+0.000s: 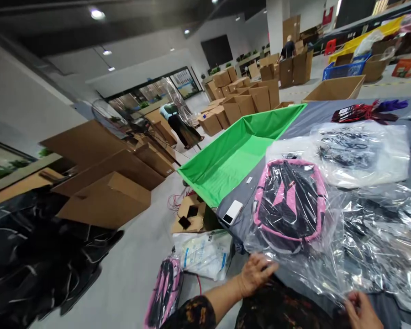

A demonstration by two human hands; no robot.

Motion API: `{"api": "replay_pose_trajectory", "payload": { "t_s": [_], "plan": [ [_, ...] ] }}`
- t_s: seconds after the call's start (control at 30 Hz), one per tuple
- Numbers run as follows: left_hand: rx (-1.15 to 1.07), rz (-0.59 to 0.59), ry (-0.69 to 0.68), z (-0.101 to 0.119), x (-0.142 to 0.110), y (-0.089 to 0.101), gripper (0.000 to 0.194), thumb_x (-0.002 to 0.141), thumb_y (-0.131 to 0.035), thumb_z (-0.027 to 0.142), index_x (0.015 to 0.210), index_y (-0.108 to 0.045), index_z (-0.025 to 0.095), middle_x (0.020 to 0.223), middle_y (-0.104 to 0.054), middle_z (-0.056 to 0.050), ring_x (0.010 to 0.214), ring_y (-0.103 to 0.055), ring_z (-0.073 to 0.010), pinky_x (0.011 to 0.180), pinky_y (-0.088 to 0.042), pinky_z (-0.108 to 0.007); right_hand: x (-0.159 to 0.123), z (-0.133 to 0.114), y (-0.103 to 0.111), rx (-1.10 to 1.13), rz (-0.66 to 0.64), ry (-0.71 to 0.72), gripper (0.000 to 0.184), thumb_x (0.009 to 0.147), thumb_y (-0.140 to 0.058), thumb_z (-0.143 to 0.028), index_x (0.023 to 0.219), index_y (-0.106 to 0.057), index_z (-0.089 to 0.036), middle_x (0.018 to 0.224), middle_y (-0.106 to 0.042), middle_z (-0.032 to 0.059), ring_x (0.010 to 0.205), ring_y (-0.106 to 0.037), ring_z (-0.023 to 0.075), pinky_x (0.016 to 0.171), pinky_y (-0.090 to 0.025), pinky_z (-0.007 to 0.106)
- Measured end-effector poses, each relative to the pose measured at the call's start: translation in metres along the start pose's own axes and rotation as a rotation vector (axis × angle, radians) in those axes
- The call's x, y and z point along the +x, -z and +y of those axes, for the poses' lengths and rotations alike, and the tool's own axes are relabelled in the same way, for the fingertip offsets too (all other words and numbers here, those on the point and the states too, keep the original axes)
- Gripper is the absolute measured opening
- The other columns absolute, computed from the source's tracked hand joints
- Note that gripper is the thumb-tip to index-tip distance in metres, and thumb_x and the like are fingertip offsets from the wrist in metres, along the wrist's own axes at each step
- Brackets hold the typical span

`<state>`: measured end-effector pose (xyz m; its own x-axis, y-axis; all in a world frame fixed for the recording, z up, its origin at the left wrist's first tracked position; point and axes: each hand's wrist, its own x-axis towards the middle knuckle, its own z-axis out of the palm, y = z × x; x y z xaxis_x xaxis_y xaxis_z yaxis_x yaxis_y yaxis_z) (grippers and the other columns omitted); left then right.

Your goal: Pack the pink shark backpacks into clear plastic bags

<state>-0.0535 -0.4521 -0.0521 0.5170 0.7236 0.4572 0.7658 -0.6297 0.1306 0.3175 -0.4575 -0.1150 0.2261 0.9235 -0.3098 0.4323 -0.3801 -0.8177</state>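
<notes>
One pink-and-black bag (289, 201) in plastic film (315, 276), laid by the grey table (301, 125)'s near edge; film pinched by right hand (360, 310), left hand (256, 273) curled, grip indiscernible; tearing could be caused by uneven pulling.

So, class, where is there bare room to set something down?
Bare: the visible inside of the green bin; a strip of grey cloth between it and the bagged pink-and-black pack, broken by a white device and tag; floor between the black heap and the second pack. Crowded: the cloth's right side, with white bags and clear plastic.
</notes>
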Motion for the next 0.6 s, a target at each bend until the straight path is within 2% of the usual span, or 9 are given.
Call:
{"api": "replay_pose_trajectory", "payload": {
  "t_s": [0.03, 0.1, 0.17, 0.27, 0.33, 0.4, 0.47, 0.6],
  "plan": [
    [0.075, 0.105, 0.111, -0.006, -0.008, 0.001, 0.036, 0.093, -0.055, 0.018, 0.125, -0.069, 0.025, 0.100, -0.077, -0.007, 0.091, -0.072, -0.0207, 0.089, -0.058, -0.034, -0.002, -0.003, -0.003, 0.039, -0.027, -0.078, 0.043, 0.062, -0.056, -0.071, 0.076, -0.050, -0.031, 0.061, -0.067, 0.0024, 0.057, -0.070, 0.0313, 0.054, -0.055, 0.044],
    [0.171, 0.231, 0.324, -0.021, -0.015, -0.003, 0.029, 0.091, -0.057, 0.016, 0.118, -0.067, 0.021, 0.095, -0.072, -0.009, 0.088, -0.069, -0.0226, 0.086, -0.057, -0.037, -0.006, -0.013, -0.007, 0.115, -0.080, -0.213, 0.048, 0.056, -0.060, -0.071, 0.078, -0.050, -0.030, 0.061, -0.069, 0.0029, 0.058, -0.071, 0.0341, 0.050, -0.054, 0.044],
    [0.200, 0.317, 0.571, -0.039, -0.015, -0.008, 0.019, 0.091, -0.061, 0.022, 0.109, -0.064, 0.019, 0.094, -0.068, -0.011, 0.088, -0.066, -0.0265, 0.086, -0.055, -0.043, -0.014, -0.026, -0.007, 0.154, -0.070, -0.250, 0.050, 0.054, -0.063, -0.071, 0.079, -0.048, -0.030, 0.058, -0.068, 0.0021, 0.055, -0.070, 0.0338, 0.045, -0.052, 0.042],
    [0.001, 0.339, 1.066, -0.069, -0.015, -0.012, 0.024, 0.089, -0.062, 0.037, 0.104, -0.062, 0.019, 0.106, -0.066, -0.015, 0.105, -0.063, -0.0347, 0.096, -0.049, -0.054, -0.027, -0.047, 0.001, 0.184, 0.119, -0.163, 0.049, 0.060, -0.064, -0.070, 0.083, -0.048, -0.030, 0.055, -0.065, -0.0011, 0.047, -0.065, 0.0271, 0.044, -0.048, 0.037],
    [-0.178, 0.303, 1.276, -0.082, -0.023, -0.012, 0.022, 0.091, -0.053, 0.040, 0.100, -0.062, 0.021, 0.100, -0.068, -0.012, 0.098, -0.066, -0.0326, 0.093, -0.051, -0.050, -0.034, -0.056, 0.009, 0.186, 0.230, -0.132, 0.045, 0.064, -0.065, -0.066, 0.085, -0.048, -0.030, 0.055, -0.063, -0.0029, 0.045, -0.063, 0.0240, 0.044, -0.047, 0.035],
    [-0.306, 0.254, 1.307, -0.085, -0.039, -0.012, 0.026, 0.093, -0.045, 0.040, 0.096, -0.063, 0.022, 0.081, -0.068, -0.007, 0.076, -0.067, -0.0274, 0.078, -0.055, -0.043, -0.039, -0.059, 0.014, 0.162, 0.258, -0.175, 0.044, 0.063, -0.065, -0.063, 0.085, -0.046, -0.030, 0.051, -0.061, -0.0030, 0.043, -0.061, 0.0241, 0.044, -0.046, 0.035],
    [-0.420, 0.228, 1.342, -0.080, -0.056, -0.012, 0.033, 0.092, -0.041, 0.044, 0.094, -0.065, 0.021, 0.069, -0.066, -0.004, 0.062, -0.065, -0.0235, 0.067, -0.055, -0.037, -0.044, -0.055, 0.016, 0.146, 0.231, -0.256, 0.045, 0.062, -0.063, -0.064, 0.084, -0.044, -0.030, 0.047, -0.059, -0.0025, 0.040, -0.059, 0.0254, 0.043, -0.046, 0.037],
    [-0.568, 0.215, 1.386, -0.072, -0.080, -0.013, 0.056, 0.091, -0.032, 0.061, 0.097, -0.068, 0.019, 0.062, -0.064, -0.003, 0.056, -0.063, -0.0214, 0.060, -0.055, -0.034, -0.057, -0.040, 0.013, 0.092, 0.249, -0.264, 0.047, 0.063, -0.061, -0.067, 0.086, -0.049, -0.029, 0.050, -0.061, -0.0025, 0.041, -0.058, 0.0230, 0.043, -0.045, 0.035]
  ]
}}
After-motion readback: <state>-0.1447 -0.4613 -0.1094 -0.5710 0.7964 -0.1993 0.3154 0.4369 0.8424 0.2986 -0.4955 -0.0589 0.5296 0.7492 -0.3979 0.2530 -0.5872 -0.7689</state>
